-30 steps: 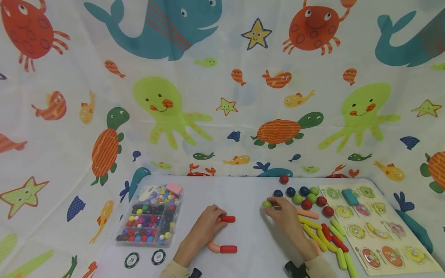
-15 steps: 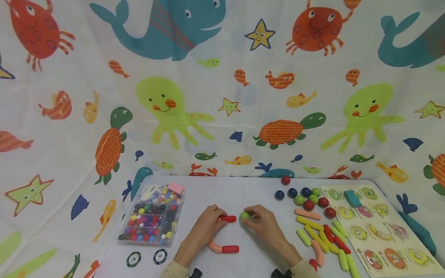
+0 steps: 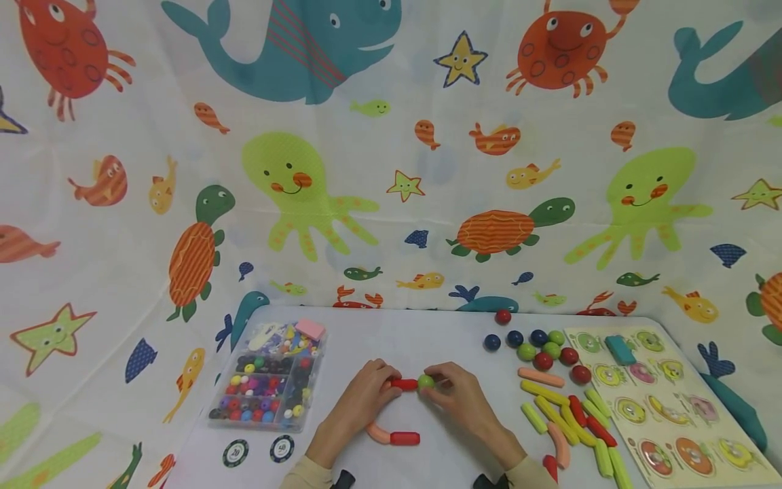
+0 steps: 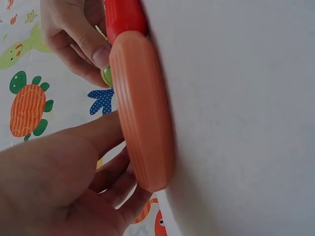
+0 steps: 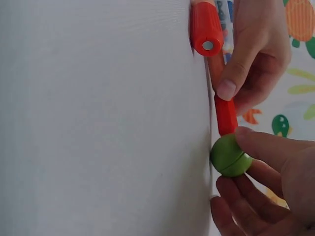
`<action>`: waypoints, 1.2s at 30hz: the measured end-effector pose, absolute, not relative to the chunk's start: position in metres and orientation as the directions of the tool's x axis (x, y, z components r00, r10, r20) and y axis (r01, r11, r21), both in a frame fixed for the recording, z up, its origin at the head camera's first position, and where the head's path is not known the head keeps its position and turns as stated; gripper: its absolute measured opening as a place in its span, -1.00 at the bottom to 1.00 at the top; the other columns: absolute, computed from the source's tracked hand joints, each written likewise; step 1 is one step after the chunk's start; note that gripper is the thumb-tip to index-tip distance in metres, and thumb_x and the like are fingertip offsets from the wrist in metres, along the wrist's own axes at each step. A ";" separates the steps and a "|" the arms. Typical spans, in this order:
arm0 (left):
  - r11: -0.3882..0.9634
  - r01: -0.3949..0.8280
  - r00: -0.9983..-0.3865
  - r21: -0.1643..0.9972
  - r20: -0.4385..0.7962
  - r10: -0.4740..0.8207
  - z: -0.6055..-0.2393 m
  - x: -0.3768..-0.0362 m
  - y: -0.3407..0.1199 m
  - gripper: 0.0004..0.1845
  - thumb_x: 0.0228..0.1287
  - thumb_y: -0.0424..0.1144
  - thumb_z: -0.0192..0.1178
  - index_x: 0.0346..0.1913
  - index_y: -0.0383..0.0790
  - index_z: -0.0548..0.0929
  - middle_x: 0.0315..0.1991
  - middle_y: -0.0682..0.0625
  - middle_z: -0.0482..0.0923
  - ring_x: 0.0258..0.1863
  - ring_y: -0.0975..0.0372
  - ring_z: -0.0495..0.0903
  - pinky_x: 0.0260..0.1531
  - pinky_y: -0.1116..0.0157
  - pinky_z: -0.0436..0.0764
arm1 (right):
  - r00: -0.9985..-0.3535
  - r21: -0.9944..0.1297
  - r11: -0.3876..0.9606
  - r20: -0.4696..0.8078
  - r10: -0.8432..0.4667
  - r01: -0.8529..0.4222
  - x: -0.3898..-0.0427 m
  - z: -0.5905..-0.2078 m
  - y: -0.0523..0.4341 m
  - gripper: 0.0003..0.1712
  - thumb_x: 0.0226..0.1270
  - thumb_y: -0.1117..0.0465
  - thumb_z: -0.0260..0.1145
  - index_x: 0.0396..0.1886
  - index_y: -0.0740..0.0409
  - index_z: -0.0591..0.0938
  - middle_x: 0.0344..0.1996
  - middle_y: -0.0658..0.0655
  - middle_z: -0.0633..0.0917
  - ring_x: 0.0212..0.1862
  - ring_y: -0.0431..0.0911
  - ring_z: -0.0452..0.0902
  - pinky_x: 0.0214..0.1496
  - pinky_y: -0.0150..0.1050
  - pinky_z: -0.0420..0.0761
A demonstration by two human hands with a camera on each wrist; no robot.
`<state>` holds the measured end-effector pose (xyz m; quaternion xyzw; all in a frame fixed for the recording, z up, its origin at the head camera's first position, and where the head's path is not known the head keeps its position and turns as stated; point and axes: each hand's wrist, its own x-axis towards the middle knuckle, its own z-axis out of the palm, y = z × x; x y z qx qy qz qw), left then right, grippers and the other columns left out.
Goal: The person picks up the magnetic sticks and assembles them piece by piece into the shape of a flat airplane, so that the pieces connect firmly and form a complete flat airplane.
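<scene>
Your right hand (image 3: 461, 394) pinches the green ball (image 3: 425, 382) between thumb and bent fingers, the ball at about nine o'clock from the palm. Any move seems to turn on its contact with the three o'clock end of the upper red rod (image 3: 404, 384). Your left hand (image 3: 365, 392) grips that rod's other end, fingers curled in. The rod's long axis runs nine to three; at six o'clock, the lower red rod (image 3: 405, 439) lies roughly parallel, its free end pointing toward three.
</scene>
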<state>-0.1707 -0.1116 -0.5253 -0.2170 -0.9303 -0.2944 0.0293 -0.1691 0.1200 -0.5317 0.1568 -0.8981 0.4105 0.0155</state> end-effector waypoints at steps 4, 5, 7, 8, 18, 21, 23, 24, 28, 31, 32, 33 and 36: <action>0.735 0.420 -0.905 0.532 0.186 0.382 -0.523 -0.169 -0.112 -0.73 0.29 -0.16 0.40 0.00 -0.14 0.72 -0.17 0.07 0.60 -0.15 0.29 0.48 -0.08 0.31 0.61 | -0.961 -0.734 0.627 0.136 -0.240 -0.260 -0.169 -0.530 0.125 -0.58 0.23 0.06 0.52 0.08 0.01 0.70 -0.06 -0.09 0.73 0.00 -0.16 0.64 0.07 -0.23 0.68; 0.736 0.416 -0.907 0.534 0.184 0.379 -0.521 -0.168 -0.112 -0.73 0.29 -0.16 0.40 0.01 -0.14 0.72 -0.16 0.08 0.60 -0.14 0.29 0.48 -0.07 0.31 0.62 | -0.967 -0.736 0.632 0.129 -0.218 -0.241 -0.169 -0.530 0.127 -0.58 0.24 0.05 0.52 0.08 -0.02 0.70 -0.05 -0.10 0.73 0.00 -0.18 0.64 0.08 -0.24 0.67; 0.735 0.413 -0.909 0.538 0.186 0.374 -0.519 -0.165 -0.113 -0.73 0.30 -0.16 0.40 0.01 -0.14 0.73 -0.15 0.07 0.62 -0.12 0.29 0.50 -0.05 0.30 0.63 | -0.979 -0.752 0.629 0.122 -0.162 -0.198 -0.171 -0.528 0.133 -0.60 0.25 0.04 0.51 0.08 -0.08 0.69 -0.04 -0.11 0.73 0.01 -0.20 0.63 0.08 -0.25 0.67; 0.735 0.410 -0.910 0.540 0.187 0.370 -0.517 -0.164 -0.113 -0.73 0.31 -0.15 0.39 0.01 -0.13 0.73 -0.14 0.07 0.62 -0.12 0.29 0.50 -0.04 0.30 0.63 | -0.984 -0.761 0.624 0.121 -0.127 -0.175 -0.172 -0.527 0.136 -0.61 0.26 0.03 0.50 0.08 -0.12 0.69 -0.04 -0.12 0.73 0.01 -0.22 0.63 0.08 -0.26 0.67; 0.715 0.409 -0.907 0.567 0.165 0.388 -0.503 -0.152 -0.114 -0.75 0.31 -0.17 0.39 0.02 -0.09 0.73 -0.13 0.07 0.64 -0.13 0.32 0.49 -0.05 0.34 0.64 | -0.934 -0.781 0.615 0.289 0.209 -0.104 -0.205 -0.515 0.184 -0.60 0.34 0.18 0.45 0.14 0.14 0.67 -0.01 0.19 0.73 -0.02 0.06 0.68 0.10 0.01 0.68; 0.711 0.428 -0.898 0.558 0.171 0.406 -0.501 -0.147 -0.113 -0.76 0.31 -0.18 0.38 0.01 -0.09 0.73 -0.13 0.08 0.65 -0.13 0.33 0.51 -0.05 0.34 0.64 | -0.934 -0.778 0.626 0.259 0.248 -0.050 -0.213 -0.513 0.194 -0.57 0.38 0.19 0.41 0.20 0.19 0.64 0.05 0.25 0.70 0.06 0.11 0.63 0.18 0.05 0.64; 0.713 0.436 -0.894 0.550 0.171 0.415 -0.500 -0.144 -0.113 -0.77 0.32 -0.18 0.37 0.00 -0.09 0.73 -0.14 0.08 0.66 -0.14 0.34 0.52 -0.04 0.33 0.64 | -0.937 -0.771 0.636 0.242 0.251 -0.028 -0.217 -0.513 0.199 -0.56 0.39 0.19 0.40 0.22 0.21 0.62 0.09 0.27 0.69 0.10 0.13 0.61 0.23 0.05 0.62; 0.716 0.432 -0.895 0.548 0.161 0.417 -0.500 -0.143 -0.113 -0.77 0.33 -0.17 0.37 0.00 -0.09 0.73 -0.15 0.09 0.65 -0.14 0.35 0.51 -0.03 0.33 0.64 | -0.939 -0.765 0.643 0.239 0.247 -0.025 -0.219 -0.513 0.200 -0.55 0.39 0.19 0.40 0.22 0.22 0.62 0.09 0.29 0.69 0.11 0.14 0.61 0.24 0.06 0.61; 0.717 0.411 -0.897 0.563 0.111 0.427 -0.499 -0.139 -0.115 -0.76 0.34 -0.12 0.35 0.00 -0.08 0.73 -0.17 0.15 0.63 -0.16 0.38 0.49 0.01 0.31 0.63 | -0.951 -0.743 0.669 0.216 0.222 -0.012 -0.224 -0.515 0.203 -0.52 0.38 0.21 0.40 0.25 0.27 0.60 0.12 0.34 0.67 0.12 0.19 0.59 0.26 0.11 0.58; 0.709 0.383 -0.898 0.592 0.060 0.435 -0.498 -0.136 -0.116 -0.75 0.34 -0.08 0.35 0.01 -0.06 0.73 -0.16 0.19 0.62 -0.15 0.38 0.49 0.03 0.31 0.63 | -0.963 -0.726 0.688 0.176 0.202 0.011 -0.226 -0.518 0.202 -0.50 0.37 0.22 0.41 0.25 0.30 0.59 0.15 0.36 0.66 0.14 0.21 0.57 0.27 0.14 0.56; 0.706 0.372 -0.898 0.602 0.042 0.438 -0.498 -0.135 -0.116 -0.74 0.34 -0.07 0.35 0.02 -0.05 0.73 -0.15 0.19 0.62 -0.13 0.38 0.49 0.04 0.30 0.63 | -0.967 -0.720 0.694 0.160 0.198 0.023 -0.227 -0.519 0.202 -0.50 0.36 0.22 0.41 0.25 0.29 0.59 0.16 0.36 0.65 0.15 0.21 0.57 0.28 0.14 0.55; 0.705 0.361 -0.898 0.611 0.023 0.440 -0.498 -0.134 -0.117 -0.72 0.33 -0.05 0.36 0.03 -0.04 0.73 -0.12 0.19 0.62 -0.12 0.37 0.50 0.05 0.29 0.64 | -0.970 -0.715 0.698 0.149 0.193 0.029 -0.227 -0.520 0.202 -0.50 0.36 0.23 0.41 0.24 0.30 0.59 0.16 0.37 0.65 0.15 0.21 0.57 0.28 0.15 0.55; 0.695 0.299 -0.895 0.654 -0.062 0.443 -0.497 -0.131 -0.117 -0.67 0.29 0.00 0.39 0.05 0.01 0.71 -0.03 0.16 0.62 -0.06 0.31 0.50 0.08 0.22 0.65 | -0.976 -0.702 0.710 0.109 0.187 0.058 -0.227 -0.522 0.200 -0.53 0.35 0.23 0.42 0.21 0.29 0.61 0.13 0.37 0.66 0.14 0.20 0.57 0.28 0.14 0.56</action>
